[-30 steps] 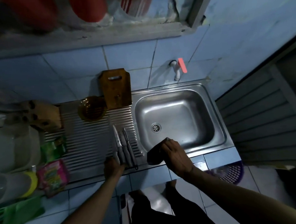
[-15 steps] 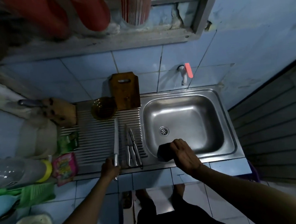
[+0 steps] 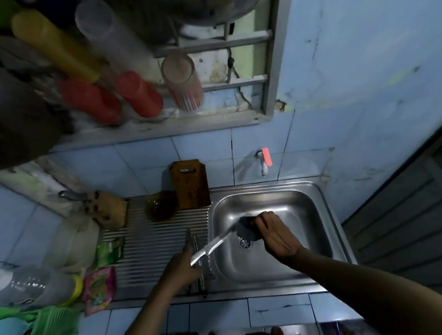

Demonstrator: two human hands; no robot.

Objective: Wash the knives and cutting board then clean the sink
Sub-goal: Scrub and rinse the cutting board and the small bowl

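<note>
Over the sink [image 3: 292, 195], the left hand [image 3: 182, 268] grips a knife [image 3: 214, 245] by its handle, blade slanting across the basin's left rim. Her right hand [image 3: 275, 233] presses a dark sponge [image 3: 244, 228] against the blade tip. Two knives [image 3: 199, 274] lie on the ribbed drainboard [image 3: 146, 244]; the cutting board [image 3: 190, 183] leans at the worktop's back edge.

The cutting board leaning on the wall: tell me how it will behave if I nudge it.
The cutting board looks like stiff wood, so it probably won't flex. It stands on edge against the tiles, so a nudge could tip it onto the amber bowl.
</note>
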